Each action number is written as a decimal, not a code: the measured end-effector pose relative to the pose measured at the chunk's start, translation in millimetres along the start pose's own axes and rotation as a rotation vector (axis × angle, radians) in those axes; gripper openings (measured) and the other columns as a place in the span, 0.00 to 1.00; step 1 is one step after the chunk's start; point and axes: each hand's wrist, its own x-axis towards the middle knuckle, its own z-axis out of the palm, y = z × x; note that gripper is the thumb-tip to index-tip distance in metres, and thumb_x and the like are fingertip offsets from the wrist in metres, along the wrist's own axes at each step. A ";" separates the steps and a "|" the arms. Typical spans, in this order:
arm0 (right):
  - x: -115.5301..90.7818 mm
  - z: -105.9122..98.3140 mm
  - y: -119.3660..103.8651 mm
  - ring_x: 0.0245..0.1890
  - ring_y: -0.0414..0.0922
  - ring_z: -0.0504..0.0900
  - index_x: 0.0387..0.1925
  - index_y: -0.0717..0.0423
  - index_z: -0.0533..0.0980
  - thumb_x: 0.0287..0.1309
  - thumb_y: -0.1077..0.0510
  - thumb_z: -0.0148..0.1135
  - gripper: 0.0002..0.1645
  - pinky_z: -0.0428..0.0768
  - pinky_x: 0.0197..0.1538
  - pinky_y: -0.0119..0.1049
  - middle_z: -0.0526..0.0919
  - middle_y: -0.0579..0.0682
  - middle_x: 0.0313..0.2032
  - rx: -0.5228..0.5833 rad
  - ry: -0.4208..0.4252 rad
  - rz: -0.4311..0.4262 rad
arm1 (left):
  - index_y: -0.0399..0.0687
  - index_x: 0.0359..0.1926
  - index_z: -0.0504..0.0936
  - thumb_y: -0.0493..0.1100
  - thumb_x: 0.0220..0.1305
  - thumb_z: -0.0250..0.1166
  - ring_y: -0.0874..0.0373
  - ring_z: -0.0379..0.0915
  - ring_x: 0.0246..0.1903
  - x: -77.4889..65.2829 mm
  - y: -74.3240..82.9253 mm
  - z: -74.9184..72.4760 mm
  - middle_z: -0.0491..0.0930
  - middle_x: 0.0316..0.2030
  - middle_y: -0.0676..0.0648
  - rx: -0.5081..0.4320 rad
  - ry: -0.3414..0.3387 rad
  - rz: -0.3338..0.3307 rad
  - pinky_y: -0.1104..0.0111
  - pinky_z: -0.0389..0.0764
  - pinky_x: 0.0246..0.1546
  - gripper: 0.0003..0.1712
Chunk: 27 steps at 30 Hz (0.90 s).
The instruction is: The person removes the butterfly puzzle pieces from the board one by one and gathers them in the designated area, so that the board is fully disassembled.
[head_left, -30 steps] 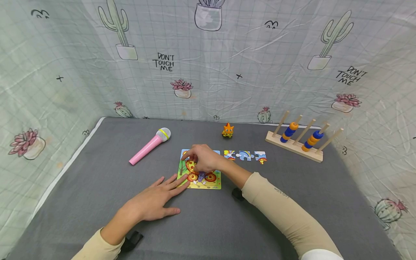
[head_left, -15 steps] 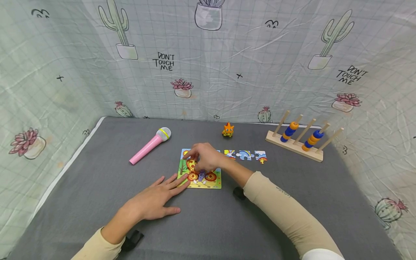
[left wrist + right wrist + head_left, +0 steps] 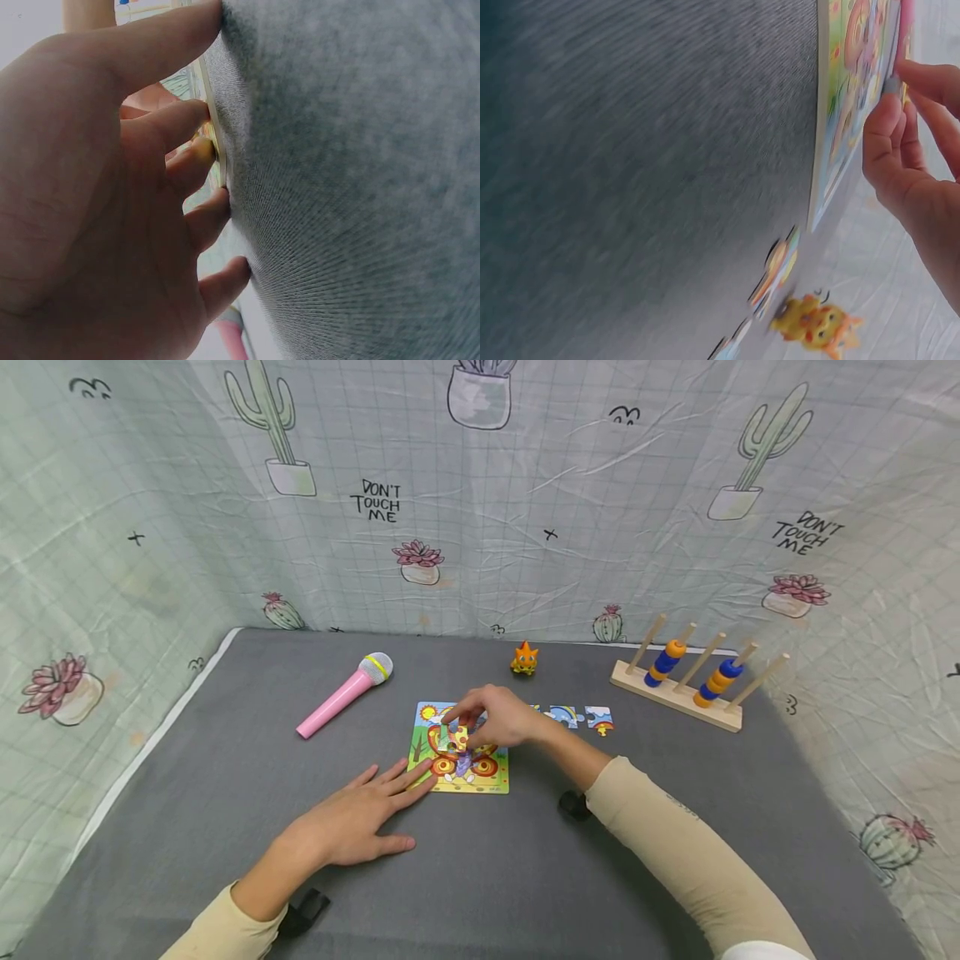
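A butterfly jigsaw puzzle (image 3: 483, 783) in a shallow board lies mid-table. My left hand (image 3: 352, 822) lies spread on the grey cloth, fingertips over the board's lower left corner; in the left wrist view two fingers (image 3: 187, 124) touch the board's edge. My right hand (image 3: 501, 714) pinches a green and yellow puzzle piece (image 3: 452, 739) between thumb and fingers, tilted up over the board. The right hand hides part of the puzzle's upper right. Several loose pieces, among them a rainbow piece (image 3: 564, 717), lie in a row right of the board.
A pink toy microphone (image 3: 341, 697) lies left of the puzzle. Behind stands a small orange toy figure (image 3: 524, 658). A wooden peg rack (image 3: 678, 697) with blue and orange beads stands at the right. A printed cloth wall (image 3: 480, 568) borders the table.
My right hand has moved slightly right and up from the board, and the piece in its pinch now shows, lifted and tilted. The left hand stays in place.
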 end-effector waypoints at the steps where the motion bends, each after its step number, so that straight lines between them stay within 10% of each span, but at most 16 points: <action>1: -2.0 -1.5 1.6 0.48 0.47 0.85 0.55 0.50 0.87 0.53 0.66 0.76 0.26 0.83 0.45 0.33 0.86 0.48 0.43 0.017 -0.003 0.002 | 0.58 0.83 0.56 0.60 0.70 0.67 0.41 0.44 0.82 0.1 -0.1 -0.2 0.47 0.84 0.53 0.001 0.000 0.000 0.34 0.51 0.77 0.47; 27: -57.6 -27.1 33.2 0.42 0.50 0.80 0.53 0.52 0.88 0.49 0.69 0.75 0.26 0.77 0.46 0.37 0.85 0.49 0.39 0.042 0.035 0.063 | 0.59 0.83 0.56 0.60 0.70 0.67 0.41 0.46 0.82 -0.7 -1.6 0.5 0.47 0.84 0.53 0.002 0.016 0.018 0.34 0.52 0.76 0.48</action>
